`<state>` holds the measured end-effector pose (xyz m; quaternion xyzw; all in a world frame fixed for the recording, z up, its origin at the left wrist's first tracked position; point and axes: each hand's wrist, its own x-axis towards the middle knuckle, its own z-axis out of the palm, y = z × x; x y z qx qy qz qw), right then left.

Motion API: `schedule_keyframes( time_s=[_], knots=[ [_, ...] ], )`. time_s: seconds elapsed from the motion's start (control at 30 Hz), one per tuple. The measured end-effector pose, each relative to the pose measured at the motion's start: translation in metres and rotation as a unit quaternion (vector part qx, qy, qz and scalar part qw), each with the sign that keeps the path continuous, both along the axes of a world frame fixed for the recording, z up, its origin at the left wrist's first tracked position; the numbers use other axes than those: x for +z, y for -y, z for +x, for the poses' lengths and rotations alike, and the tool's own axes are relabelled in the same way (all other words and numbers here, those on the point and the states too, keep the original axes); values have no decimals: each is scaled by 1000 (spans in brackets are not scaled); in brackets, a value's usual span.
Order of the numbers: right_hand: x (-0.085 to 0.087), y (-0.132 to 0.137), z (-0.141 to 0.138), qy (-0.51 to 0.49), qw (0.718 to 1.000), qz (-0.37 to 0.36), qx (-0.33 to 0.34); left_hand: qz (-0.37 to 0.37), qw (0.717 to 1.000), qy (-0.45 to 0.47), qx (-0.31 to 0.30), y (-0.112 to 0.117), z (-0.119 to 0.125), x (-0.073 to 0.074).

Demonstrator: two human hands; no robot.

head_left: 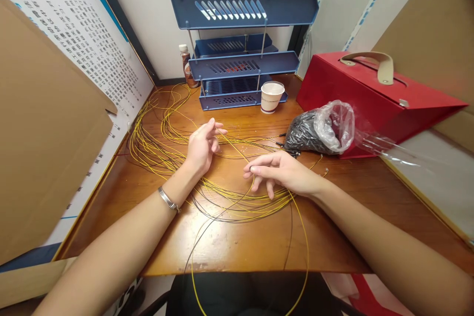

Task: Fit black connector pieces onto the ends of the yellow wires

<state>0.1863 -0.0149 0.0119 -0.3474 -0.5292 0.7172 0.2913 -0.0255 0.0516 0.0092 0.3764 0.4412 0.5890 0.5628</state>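
A thin yellow wire (234, 149) runs taut between my two hands above a wooden desk (333, 217). My left hand (203, 145) pinches its upper end with thumb and fingertips, a metal bracelet on the wrist. My right hand (278, 173) pinches the same wire lower down between thumb and forefinger, the other fingers hanging loose. Beneath both hands lie tangled coils of yellow wires (155, 148) mixed with a few dark ones (218, 215). Some strands hang over the desk's front edge toward my lap.
A blue tiered paper tray (242, 61) stands at the back with a paper cup (271, 97) and a small bottle (185, 65) beside it. A clear bag of black parts (318, 133) lies by a red box (374, 96) at right. Cardboard panels (44, 128) flank the desk.
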Motion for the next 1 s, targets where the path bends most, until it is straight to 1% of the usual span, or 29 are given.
schedule_keyframes(
  time_s=[0.1, 0.13, 0.2, 0.3, 0.37, 0.4, 0.47, 0.57, 0.63, 0.67, 0.7, 0.73, 0.77, 0.83, 0.87, 0.93, 0.97, 1.0],
  knots=[
    [0, 0, 0, -7, 1000, 6, -6, 12, 999, -9, 31, -2, -2, -2],
    [0, -1, -1, -17, 1000, 12, -22, 24, 999, -23, 35, -2, -1, -2],
    [2, -2, 0, -48, 995, 31, -85, 52, 996, -78, 7, 1, 1, -1],
    [5, -7, 2, -90, 973, 59, -203, 92, 975, -186, -80, 11, 7, 3],
    [7, -10, 5, -104, 958, 69, -257, 124, 959, -232, -109, 20, 11, 7],
    [7, -11, 5, -107, 953, 75, -275, 131, 947, -256, -147, 24, 13, 9],
    [7, -12, 6, -110, 944, 94, -297, 140, 917, -288, -236, 33, 15, 13],
    [5, -11, 4, -105, 940, 119, -301, 149, 880, -300, -337, 41, 17, 15],
    [3, -10, 3, -97, 944, 124, -291, 146, 851, -325, -386, 43, 18, 15],
    [3, -10, 2, -91, 946, 124, -285, 150, 840, -343, -394, 43, 17, 14],
    [3, -10, 3, -85, 948, 124, -280, 160, 834, -360, -386, 41, 16, 13],
    [4, -10, 4, -77, 949, 126, -280, 176, 835, -373, -363, 38, 13, 12],
    [5, -11, 6, -67, 948, 129, -285, 193, 842, -381, -329, 33, 10, 11],
    [9, -13, 12, -45, 940, 134, -311, 215, 854, -407, -242, 23, 0, 8],
    [11, -14, 15, -35, 933, 138, -329, 227, 849, -439, -188, 17, -6, 8],
    [16, -17, 21, -26, 919, 149, -365, 280, 817, -500, -69, 8, -20, 9],
    [18, -19, 24, -26, 909, 155, -387, 295, 804, -515, -18, 4, -26, 11],
    [19, -20, 26, -29, 899, 161, -407, 298, 799, -522, 32, 2, -32, 14]
  ],
)
